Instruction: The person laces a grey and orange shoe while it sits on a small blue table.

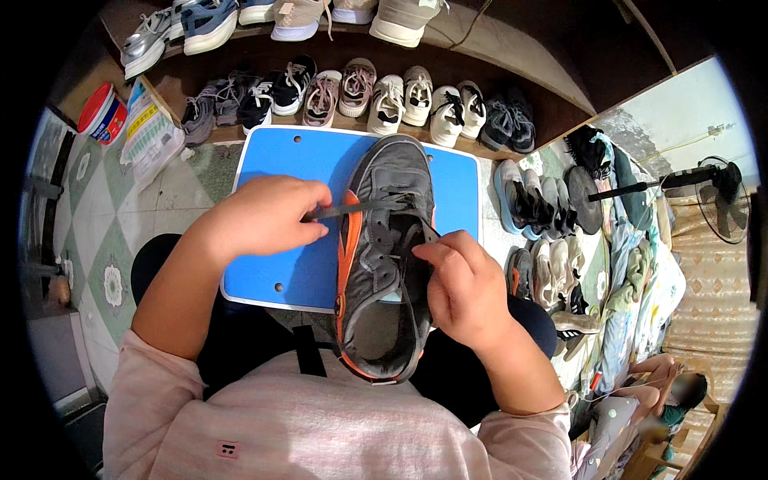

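Observation:
A dark grey sneaker [375,258] with orange trim lies on a small blue tabletop [288,162], toe pointing away from me and heel near my shirt. Its flat grey shoelace [354,209] runs through the eyelets near the toe, while several lower eyelets look unlaced. Between thumb and fingers, my left hand [264,213] pinches one end of the lace, drawn out to the left. On the shoe's right side, my right hand [465,282] grips the lace close to the eyelet edge. A loose length of lace hangs down into the shoe opening.
Shelves beyond the table hold rows of shoes [389,105]. More pairs [540,198] stand on the tiled floor at right, near a standing fan [717,192]. A red-lidded bucket [102,114] and a white sack [150,141] are at left. Another person [636,399] is at lower right.

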{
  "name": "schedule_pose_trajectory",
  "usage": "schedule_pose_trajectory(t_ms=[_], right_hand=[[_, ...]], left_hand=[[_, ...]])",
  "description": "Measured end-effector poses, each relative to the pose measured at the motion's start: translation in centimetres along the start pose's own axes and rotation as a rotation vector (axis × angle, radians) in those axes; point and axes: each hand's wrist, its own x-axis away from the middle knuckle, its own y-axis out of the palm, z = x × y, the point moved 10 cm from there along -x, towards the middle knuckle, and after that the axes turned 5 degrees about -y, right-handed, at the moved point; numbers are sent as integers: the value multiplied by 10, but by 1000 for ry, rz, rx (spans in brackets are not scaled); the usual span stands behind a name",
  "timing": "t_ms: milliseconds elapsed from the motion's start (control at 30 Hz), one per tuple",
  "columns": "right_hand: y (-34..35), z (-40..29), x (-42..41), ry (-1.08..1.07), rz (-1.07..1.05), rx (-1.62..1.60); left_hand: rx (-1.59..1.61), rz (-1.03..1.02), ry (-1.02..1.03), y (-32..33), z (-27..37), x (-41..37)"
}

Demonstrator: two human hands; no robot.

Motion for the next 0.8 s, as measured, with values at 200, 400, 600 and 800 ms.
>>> schedule_pose_trajectory(t_ms=[200,400,600,800], right_hand=[[-30,-8,-17,-80,126,-10],[5,-29,-44,-83,-47,-498],[17,-6,-44,347,83,-1295],[-30,59,-15,383,237,-1214]], left_hand=[[1094,-359,-4,-10,28,17],[1860,-424,401,-30,83,39],[2091,-177,207,-36,26,11],[1923,40,-173,-19,-52,-8]])
